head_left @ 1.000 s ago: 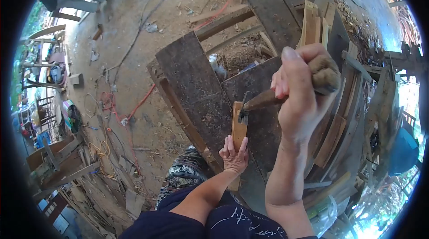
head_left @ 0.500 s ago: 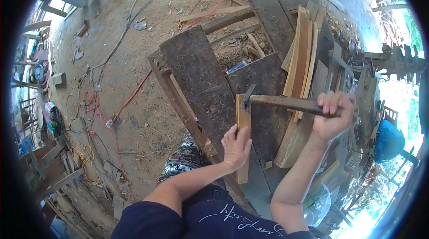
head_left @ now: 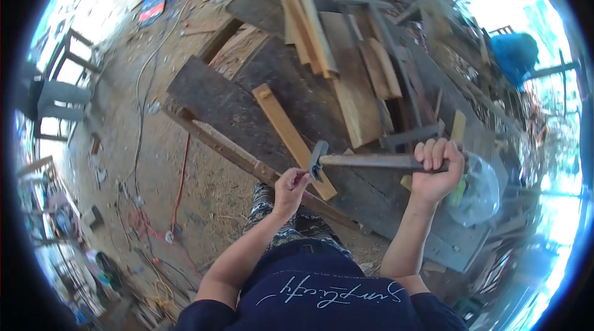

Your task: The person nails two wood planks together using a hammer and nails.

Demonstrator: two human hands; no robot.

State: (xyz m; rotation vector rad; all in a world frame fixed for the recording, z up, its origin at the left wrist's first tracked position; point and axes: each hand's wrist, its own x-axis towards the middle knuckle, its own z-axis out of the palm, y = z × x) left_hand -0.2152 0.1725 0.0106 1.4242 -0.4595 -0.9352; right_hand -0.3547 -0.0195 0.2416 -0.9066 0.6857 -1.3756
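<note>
My right hand [head_left: 438,170] is wrapped round the wooden handle of a hammer [head_left: 374,161], held level above the workbench [head_left: 210,96]. The hammer's metal head hangs over the lower part of a narrow wooden strip [head_left: 281,122]. My left hand [head_left: 291,192] is closed in a pinch just left of the hammer head, off the strip. Whatever its fingertips hold, if anything, is too small to make out. The strip lies slanted across the dark bench boards, with a small mark near its far end.
Curved wooden pieces [head_left: 306,28] and loose boards [head_left: 352,83] lie on the bench's right side. A clear plastic bag [head_left: 479,192] is beyond my right hand, and a blue bag [head_left: 515,55] farther off. Cables and a red cord [head_left: 180,189] run over the dirt floor.
My left hand has left the wooden strip and closed in a pinch. The hammer has moved toward my body, away from the strip's far end. The view has turned to the right.
</note>
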